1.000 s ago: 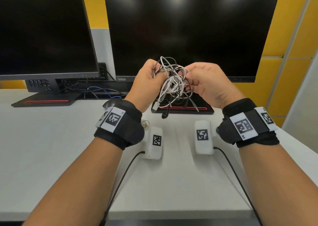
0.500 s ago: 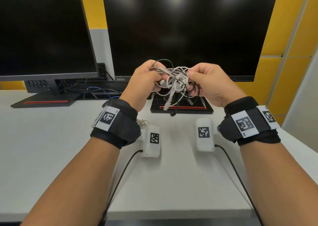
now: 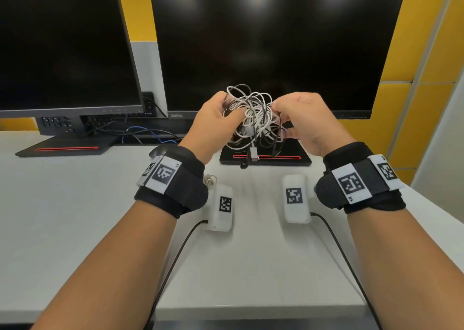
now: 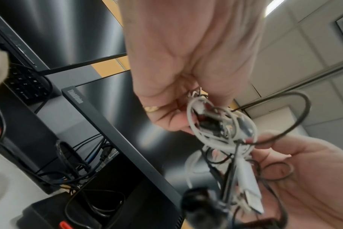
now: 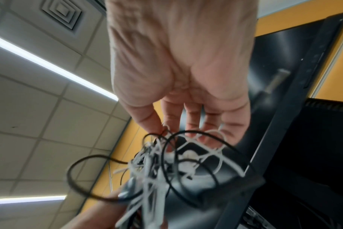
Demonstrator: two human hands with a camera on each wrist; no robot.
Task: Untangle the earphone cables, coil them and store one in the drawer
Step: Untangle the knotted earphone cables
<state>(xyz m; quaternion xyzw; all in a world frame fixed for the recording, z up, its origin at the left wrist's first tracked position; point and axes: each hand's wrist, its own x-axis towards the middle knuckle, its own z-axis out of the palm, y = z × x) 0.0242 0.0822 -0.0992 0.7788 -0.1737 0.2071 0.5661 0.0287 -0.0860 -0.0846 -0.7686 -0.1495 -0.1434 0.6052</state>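
White and black cords made one knotted clump (image 3: 253,121) that I held in the air between both hands, above the desk (image 3: 75,216) and in front of the middle monitor (image 3: 271,43). From the head view my left hand (image 3: 213,126) gripped the clump's left side with curled fingers, my right hand (image 3: 306,121) pinched strands at its right, and a white plug and a dark plug dangled below. I counted two monitors, two wrist cameras on the desk side, and no drawer in sight.

From the left wrist view, my left fingers (image 4: 166,117) closed round a white loop, while a wide black loop (image 4: 296,117) stood free toward the right hand.

From the right wrist view, my thumb and forefinger (image 5: 153,122) pinched a strand where white and black crossed; the other fingers lay straighter behind the tangle.

I judged that there were two earphone cables, one white and one black, though the knot hid any sure count. To do this well, I thought I should keep one hand anchoring the mass, loosen it rather than tug, find a hanging plug end, and feed that end back through each loop.
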